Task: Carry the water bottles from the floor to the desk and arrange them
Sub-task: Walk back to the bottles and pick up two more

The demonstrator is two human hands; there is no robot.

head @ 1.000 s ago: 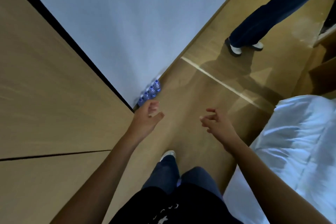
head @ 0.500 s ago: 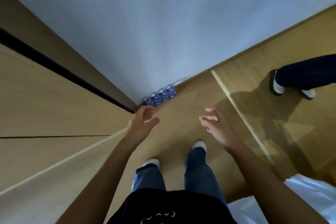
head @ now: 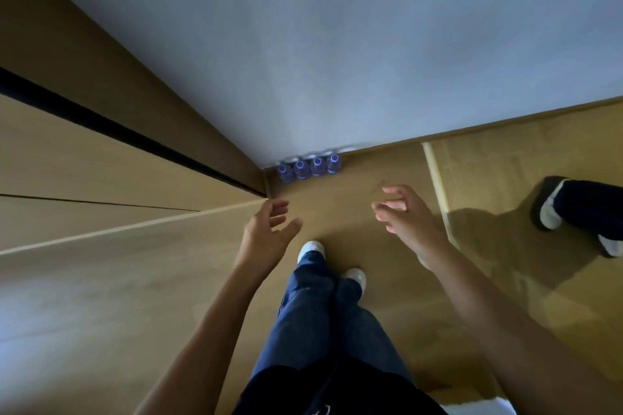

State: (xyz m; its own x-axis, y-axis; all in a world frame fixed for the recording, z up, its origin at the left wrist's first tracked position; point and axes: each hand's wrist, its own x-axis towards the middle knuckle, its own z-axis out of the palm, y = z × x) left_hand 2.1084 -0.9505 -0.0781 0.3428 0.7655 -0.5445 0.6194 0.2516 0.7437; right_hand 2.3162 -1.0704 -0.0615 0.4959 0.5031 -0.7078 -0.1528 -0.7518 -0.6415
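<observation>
Fingers (head: 392, 204) of both hands spread, empty, above four water bottles (head: 308, 168).

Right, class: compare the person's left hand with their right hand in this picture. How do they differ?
The left hand is by the wooden panel, fingers fairly straight; the right hand is over open floor, fingers curled more. The left hand sits nearer the water bottles. Both are open, empty, and raised above the floor.

Four water bottles (head: 308, 166), two hands (head: 266, 236), seemingly three shoes (head: 310, 249).
</observation>
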